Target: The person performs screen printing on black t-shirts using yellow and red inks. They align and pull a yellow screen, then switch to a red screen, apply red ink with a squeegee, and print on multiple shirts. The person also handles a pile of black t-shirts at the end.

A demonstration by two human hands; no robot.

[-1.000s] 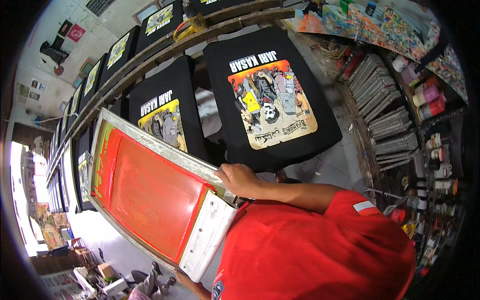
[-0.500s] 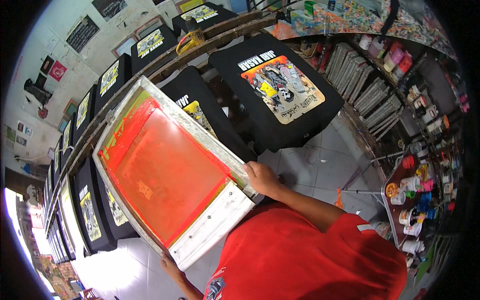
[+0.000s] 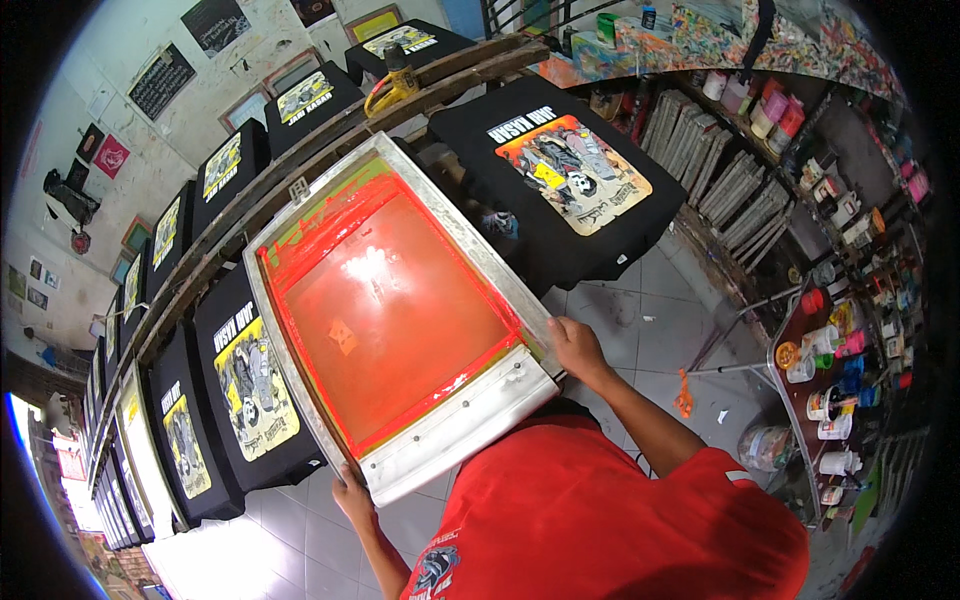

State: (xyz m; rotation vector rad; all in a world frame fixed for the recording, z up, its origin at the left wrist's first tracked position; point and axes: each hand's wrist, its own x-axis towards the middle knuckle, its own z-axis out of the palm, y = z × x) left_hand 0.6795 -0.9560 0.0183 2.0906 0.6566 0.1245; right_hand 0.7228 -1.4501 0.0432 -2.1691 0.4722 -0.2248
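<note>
Both my hands hold a screen-printing frame (image 3: 400, 330), with a red-smeared mesh, a pale rim and a white board fixed along its near edge. My left hand (image 3: 352, 495) is closed on the near left corner. At the near right corner, my right hand (image 3: 578, 350) grips the rim, thumb on top. The frame lies over a place in the row of black shirts and hides most of what is beneath; I cannot tell whether it touches. To its right is a black shirt (image 3: 465, 125) with a colourful cartoon print (image 3: 575, 175); to its left, another printed black shirt (image 3: 215, 300).
Wooden rails (image 3: 270, 200) run behind the shirts, with a yellow hand-held power tool (image 3: 397, 82) on them. More printed shirts line the far side. At right stand stacked frames (image 3: 735, 190) and a small table (image 3: 790, 400) with paint tubs. White floor tiles (image 3: 640, 310) show nearby.
The frame has moved right with both hands on it and now looks flatter. It covers the middle shirt's print, while the shirt to its left has come into fuller view.
</note>
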